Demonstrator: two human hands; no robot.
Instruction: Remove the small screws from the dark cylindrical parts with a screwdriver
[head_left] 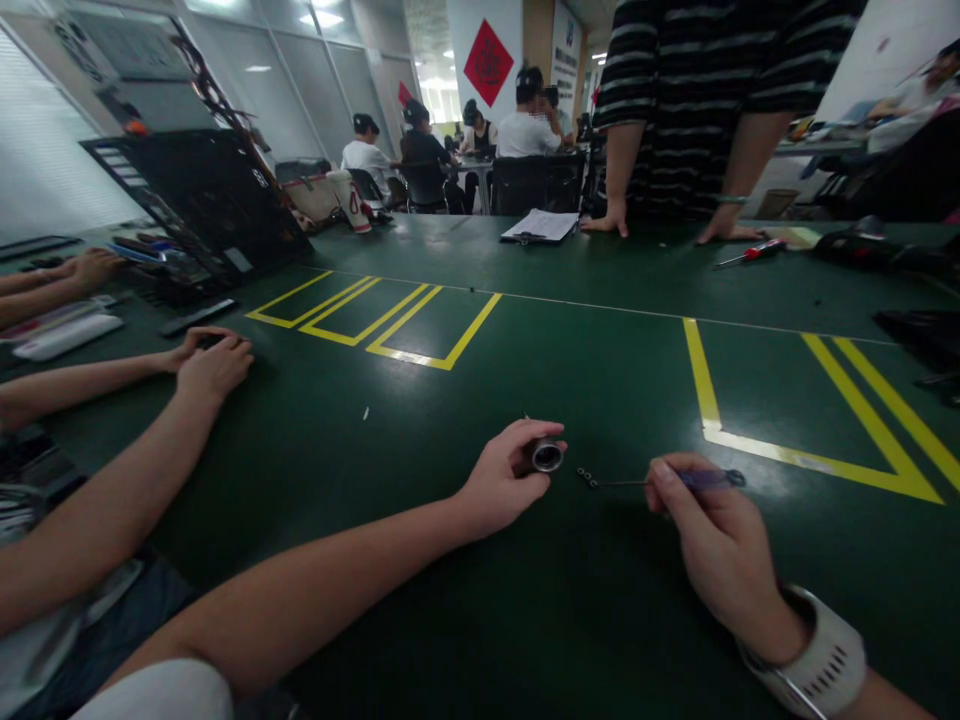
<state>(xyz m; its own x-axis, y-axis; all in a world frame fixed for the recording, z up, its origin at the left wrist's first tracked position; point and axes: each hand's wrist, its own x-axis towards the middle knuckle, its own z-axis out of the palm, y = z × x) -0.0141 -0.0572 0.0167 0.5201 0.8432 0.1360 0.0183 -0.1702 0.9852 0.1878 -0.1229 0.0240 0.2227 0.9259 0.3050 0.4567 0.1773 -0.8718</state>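
Note:
My left hand (496,480) is closed around a short hollow metal cylinder (547,457), its round open end turned toward me, just above the green table. Between the thumb and fingers of my right hand (712,535) lies a slim screwdriver (701,481) with a translucent bluish handle. Its thin shaft points left, and the tip meets or nearly meets a small cluster of dark ring-shaped pieces (586,477), perhaps nuts, on the table. These pieces lie in the gap between my two hands. A pale watch strap (814,655) circles my right wrist.
Yellow tape outlines (409,358) mark the green tabletop (600,380). At the left, a co-worker's hands (214,360) hold something dark. A clipboard with paper (541,226) and a red-handled screwdriver (751,252) lie at the far edge, where a person (720,110) leans on the table.

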